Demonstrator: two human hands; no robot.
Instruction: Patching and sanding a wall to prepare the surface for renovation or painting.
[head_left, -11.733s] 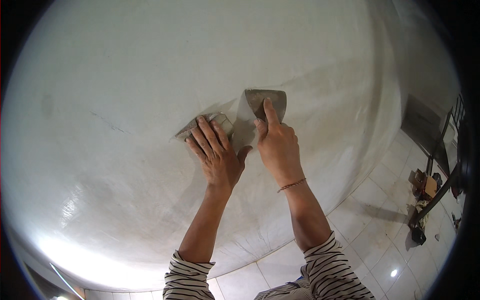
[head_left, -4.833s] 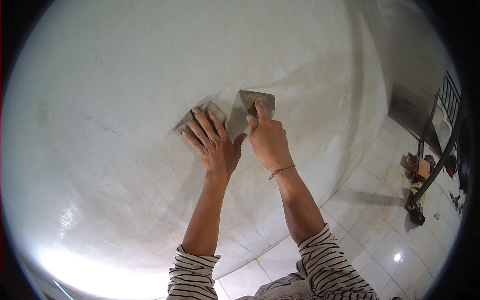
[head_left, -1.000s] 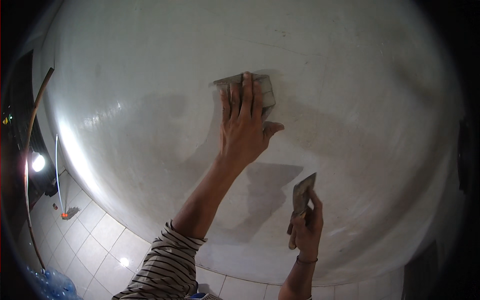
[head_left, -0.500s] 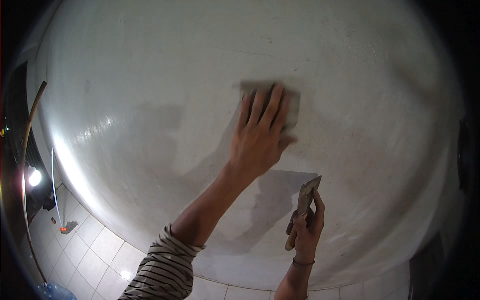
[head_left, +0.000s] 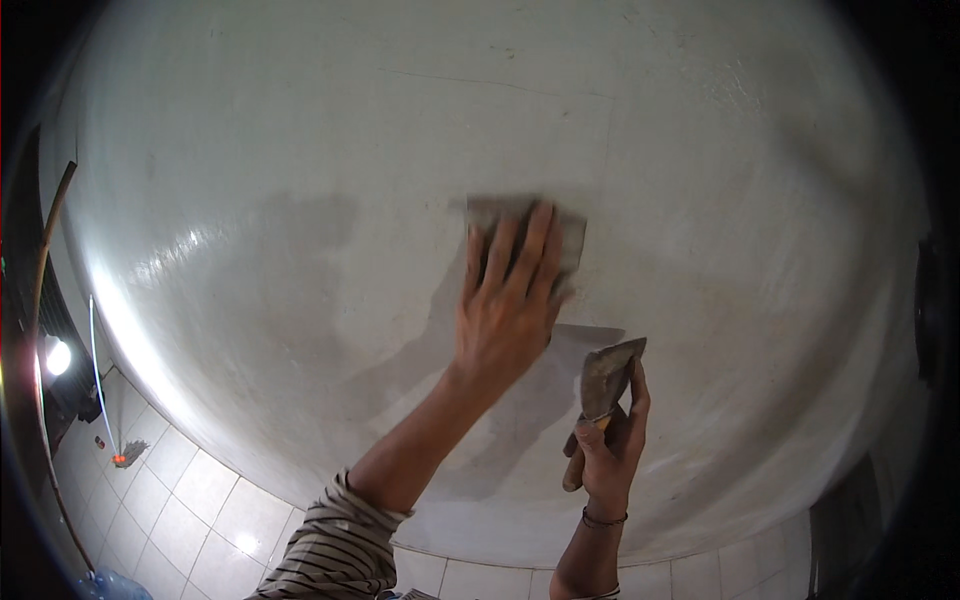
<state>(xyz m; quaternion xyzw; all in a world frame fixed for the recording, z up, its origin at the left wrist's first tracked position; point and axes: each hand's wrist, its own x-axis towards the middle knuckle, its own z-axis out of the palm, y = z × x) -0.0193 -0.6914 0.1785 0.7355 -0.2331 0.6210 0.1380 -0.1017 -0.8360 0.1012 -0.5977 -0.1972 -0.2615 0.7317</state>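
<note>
My left hand (head_left: 508, 295), blurred, lies with long, spread fingers over a flat grey rectangular scraper (head_left: 570, 232), pressing it to the pale plastered wall (head_left: 300, 120) in the middle of the view. Lower right, my right hand (head_left: 617, 450) grips a putty knife (head_left: 607, 380) by its handle, blade pointing up, one finger along the back of the blade. Whether that blade touches the wall I cannot tell; its shadow falls beside it. Faint cracks and a shiny patch mark the wall.
White floor tiles (head_left: 205, 490) run along the wall's foot. At left stand a brown pole (head_left: 55, 215), a lit lamp (head_left: 55, 355), a thin white rod (head_left: 95, 370) with an orange base, and part of a blue plastic bottle (head_left: 110, 588). A dark panel (head_left: 840, 510) sits lower right.
The view has swung left since several seconds ago, and my right hand's blade has left its spot beside my left hand. In the last half second, my left hand slid downward; the knife turned slightly.
</note>
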